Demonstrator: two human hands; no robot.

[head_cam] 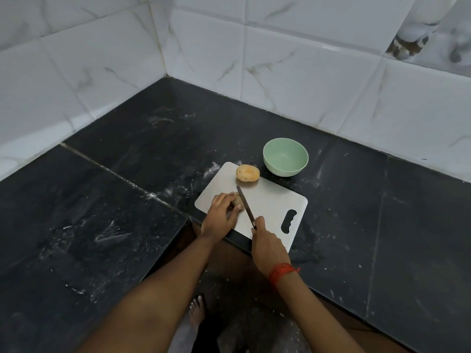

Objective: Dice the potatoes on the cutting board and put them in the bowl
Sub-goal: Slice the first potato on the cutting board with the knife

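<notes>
I see a speckled black stone counter and, under both hands, a smooth grey cutting board with rounded corners. Beyond my fingers sit a round pale-green bowl and an oval whole potato. My left hand curls over a second potato. My right hand grips a slim knife, its blade just beside that potato

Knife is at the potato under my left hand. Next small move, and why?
Probably press the knife down through the held potato: the left hand pins it on the cutting board, the right hand grips the handle, no cut shows yet, and the bowl is empty.
</notes>
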